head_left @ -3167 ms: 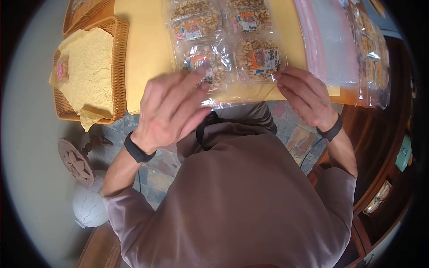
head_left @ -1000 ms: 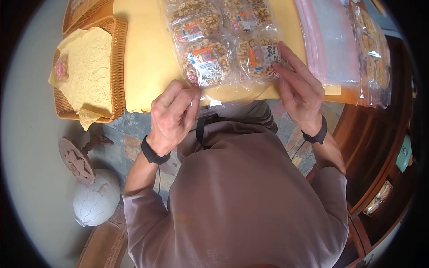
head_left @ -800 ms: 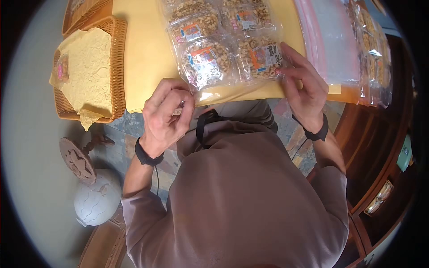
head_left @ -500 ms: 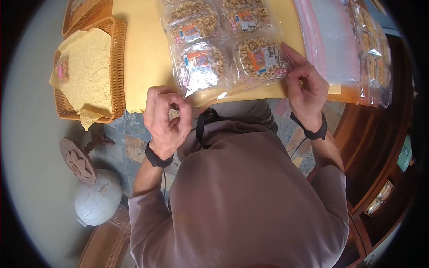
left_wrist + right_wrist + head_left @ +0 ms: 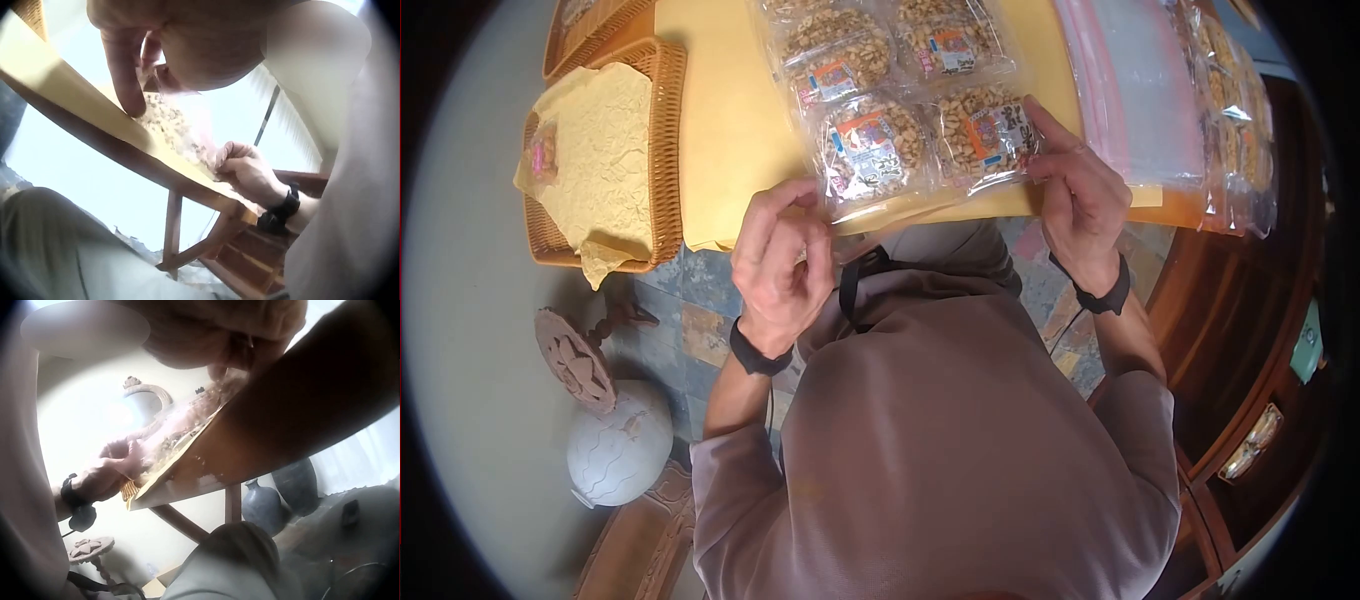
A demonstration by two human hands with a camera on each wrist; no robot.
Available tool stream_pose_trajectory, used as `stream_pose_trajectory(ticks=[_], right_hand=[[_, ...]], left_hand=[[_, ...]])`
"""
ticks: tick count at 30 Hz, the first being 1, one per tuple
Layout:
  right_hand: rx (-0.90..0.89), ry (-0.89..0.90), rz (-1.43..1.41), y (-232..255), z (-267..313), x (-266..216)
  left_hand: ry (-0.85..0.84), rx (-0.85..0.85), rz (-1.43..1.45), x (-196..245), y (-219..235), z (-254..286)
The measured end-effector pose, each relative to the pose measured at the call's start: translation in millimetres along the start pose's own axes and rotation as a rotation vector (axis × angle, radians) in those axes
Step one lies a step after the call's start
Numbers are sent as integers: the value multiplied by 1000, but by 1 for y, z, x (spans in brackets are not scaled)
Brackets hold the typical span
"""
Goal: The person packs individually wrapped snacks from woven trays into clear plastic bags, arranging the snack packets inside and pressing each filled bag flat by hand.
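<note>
A clear plastic bag (image 5: 890, 210) lies at the near edge of the yellow-covered table, filled with rows of round, labelled nut-like snack cakes (image 5: 875, 150), each in its own wrapper. My left hand (image 5: 785, 265) pinches the bag's near left corner between thumb and curled fingers. On the other side, my right hand (image 5: 1085, 200) pinches the bag's near right edge, index finger extended along it beside a snack cake. In the left wrist view, the right hand (image 5: 250, 175) shows beyond the bag. The right wrist view shows the left hand (image 5: 115, 465) at the bag's far end.
Left on the table stands a wicker basket (image 5: 668, 150) lined with crumpled yellow paper, holding one small wrapped item. Flat clear bags with pink edges (image 5: 1140, 100) lie to the right, beside more packed snacks (image 5: 1240, 120). Wooden shelves (image 5: 1210, 290) stand at the right.
My left hand, earlier spread over the bag, has drawn back to its near left corner and pinches it. The bag's near edge has shifted slightly; my right fingers have curled in at its right edge.
</note>
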State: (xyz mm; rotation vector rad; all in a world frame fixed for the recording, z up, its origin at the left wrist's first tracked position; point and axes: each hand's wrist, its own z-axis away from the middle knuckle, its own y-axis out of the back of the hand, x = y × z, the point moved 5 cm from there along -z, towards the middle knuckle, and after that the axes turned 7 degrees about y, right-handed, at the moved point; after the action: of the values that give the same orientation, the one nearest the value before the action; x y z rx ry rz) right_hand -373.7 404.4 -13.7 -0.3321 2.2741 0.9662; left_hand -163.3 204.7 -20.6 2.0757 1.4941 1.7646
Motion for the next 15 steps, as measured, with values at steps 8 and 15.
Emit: stream_pose_trajectory(ticks=[8, 15], right_hand=[[5, 46, 65, 0, 0, -4], [-22, 11, 92, -1, -1, -7]], left_hand=[[-25, 15, -256, 6, -12, 8], [-249, -9, -350, 21, -5, 0]])
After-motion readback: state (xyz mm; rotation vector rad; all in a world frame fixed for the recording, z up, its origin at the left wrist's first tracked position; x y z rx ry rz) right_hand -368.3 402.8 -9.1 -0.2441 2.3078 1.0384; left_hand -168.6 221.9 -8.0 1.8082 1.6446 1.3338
